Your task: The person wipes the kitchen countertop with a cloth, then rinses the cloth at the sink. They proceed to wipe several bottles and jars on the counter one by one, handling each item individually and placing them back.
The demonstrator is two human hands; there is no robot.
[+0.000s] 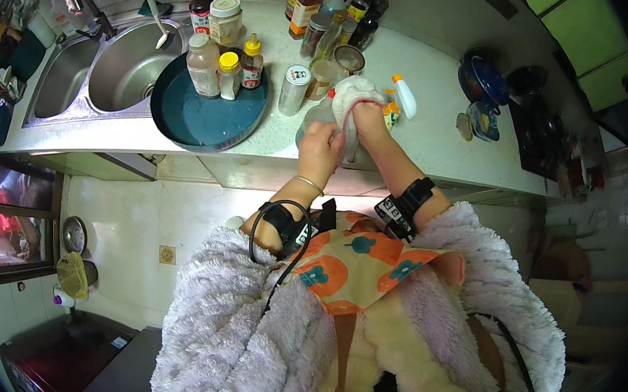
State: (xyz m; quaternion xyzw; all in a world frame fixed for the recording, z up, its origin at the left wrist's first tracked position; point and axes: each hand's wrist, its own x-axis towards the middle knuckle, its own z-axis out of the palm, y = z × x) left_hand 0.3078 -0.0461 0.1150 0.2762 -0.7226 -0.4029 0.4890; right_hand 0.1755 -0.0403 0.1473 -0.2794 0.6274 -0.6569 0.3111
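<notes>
A white cloth with a pinkish-red trim is bunched up over the front part of the counter. My left hand pinches its hanging left side. Wrapped in the folds is my right hand, so its fingers are hidden. Behind my left hand, a translucent container shows only in part. Right of the cloth is a spray bottle with a white body and an orange end. A clear jar with a white lid stands to the left of the cloth.
A round dark-teal tray holds several seasoning bottles. Left of it is a double steel sink. Sauce bottles crowd the wall side. A blue pot and a dark cooktop are at right. The counter's front edge runs below my hands.
</notes>
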